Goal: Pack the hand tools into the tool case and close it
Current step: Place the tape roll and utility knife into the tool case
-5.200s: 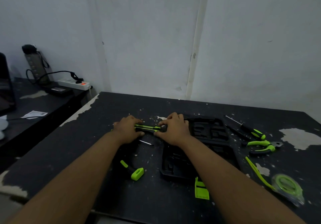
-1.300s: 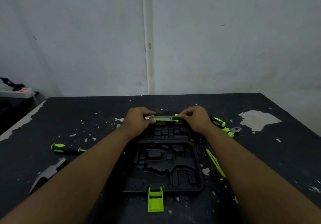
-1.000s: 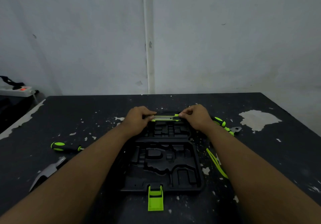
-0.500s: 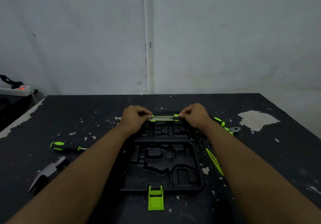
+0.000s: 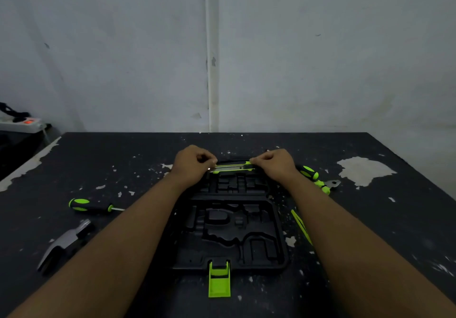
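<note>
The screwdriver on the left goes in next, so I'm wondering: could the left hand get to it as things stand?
Probably yes, once it lets go. The left hand is pinching one end of the utility knife over the tool case. The screwdriver lies on bare table, nothing blocking it.

One head-worn camera, looking forward and down.
It faces 12 o'clock over the dark counter (image 5: 370, 219) toward the white wall (image 5: 320, 58); both forearms enter from the lower edge, close to the lens, and the tool case (image 5: 278, 238) lies near, centre frame.
</note>
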Demonstrator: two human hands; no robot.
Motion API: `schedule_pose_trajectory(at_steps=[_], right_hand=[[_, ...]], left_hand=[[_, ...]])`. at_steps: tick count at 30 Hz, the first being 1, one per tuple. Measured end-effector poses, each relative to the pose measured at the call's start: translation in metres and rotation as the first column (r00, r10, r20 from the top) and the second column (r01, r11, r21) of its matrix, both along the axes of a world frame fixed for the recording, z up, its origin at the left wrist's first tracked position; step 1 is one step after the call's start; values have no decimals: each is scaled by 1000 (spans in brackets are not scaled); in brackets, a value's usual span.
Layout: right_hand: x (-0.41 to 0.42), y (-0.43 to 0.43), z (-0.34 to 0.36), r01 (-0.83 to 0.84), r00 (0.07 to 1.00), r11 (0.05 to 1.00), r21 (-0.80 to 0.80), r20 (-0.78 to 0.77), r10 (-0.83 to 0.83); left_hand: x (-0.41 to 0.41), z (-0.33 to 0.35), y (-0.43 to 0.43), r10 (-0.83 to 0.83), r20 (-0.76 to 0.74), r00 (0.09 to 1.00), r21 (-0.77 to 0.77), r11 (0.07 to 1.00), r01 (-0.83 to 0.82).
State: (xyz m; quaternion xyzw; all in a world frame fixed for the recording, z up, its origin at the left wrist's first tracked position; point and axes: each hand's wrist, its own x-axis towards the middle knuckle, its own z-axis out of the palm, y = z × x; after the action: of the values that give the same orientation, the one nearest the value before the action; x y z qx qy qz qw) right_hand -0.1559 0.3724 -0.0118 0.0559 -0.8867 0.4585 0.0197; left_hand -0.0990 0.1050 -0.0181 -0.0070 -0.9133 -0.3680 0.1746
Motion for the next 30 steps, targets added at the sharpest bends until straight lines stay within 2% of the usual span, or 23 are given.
schedule_pose_trajectory(at_steps=[2,6,11,16,24,30], right_hand=[[1,-2,-3,10,1000,998,-69,24,-8],[2,-1,-2,46,995,982,-185,94,-29],[-1,-3,-7,81,992,978,-193,110,-60],[-4,-2,-7,94,989,974,-205,129,-68],[-7,0,-9,77,988,967,-244,146,-42],[-9,-2,1,27,982,969,-247,189,21]], left_hand=[[-1,-1,1,42,2,999,46,998,-42],[-2,5,2,68,77,995,6,998,-68],[-1,19,1,64,236,970,84,993,-85],[-4,18,12,147,227,963,117,977,-177],[-5,18,17,188,242,952,129,966,-224],[-3,23,9,108,250,962,15,993,-116]])
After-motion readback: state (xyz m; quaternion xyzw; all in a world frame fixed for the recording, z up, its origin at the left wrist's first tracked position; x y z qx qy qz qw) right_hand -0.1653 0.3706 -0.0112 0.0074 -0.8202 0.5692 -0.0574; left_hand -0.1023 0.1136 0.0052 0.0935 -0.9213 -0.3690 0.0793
